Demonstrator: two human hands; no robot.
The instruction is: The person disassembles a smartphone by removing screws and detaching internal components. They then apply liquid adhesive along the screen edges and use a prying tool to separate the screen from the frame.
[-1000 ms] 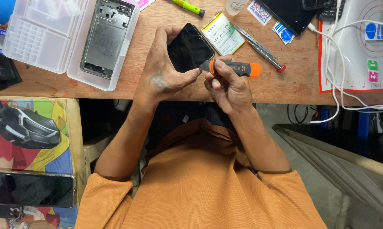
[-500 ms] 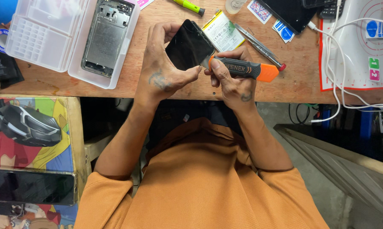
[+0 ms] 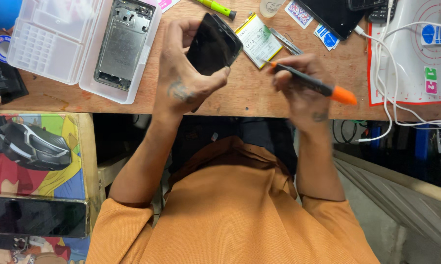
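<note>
Left hand [image 3: 183, 83] grips a black phone [image 3: 213, 46] tilted above the wooden bench [image 3: 249, 95], while the right hand [image 3: 298, 80], apart from it, is closed around an orange-tipped tool [image 3: 311, 84], with a battery [image 3: 258, 39] lying just beyond the phone.

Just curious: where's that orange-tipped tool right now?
In the head view, the tool is in the right hand, over the bench edge, right of the phone.

A phone repair workshop: wooden bench [image 3: 259, 95] strewn with a stripped phone frame [image 3: 125, 44], battery [image 3: 257, 40], tweezers [image 3: 285, 42].
</note>
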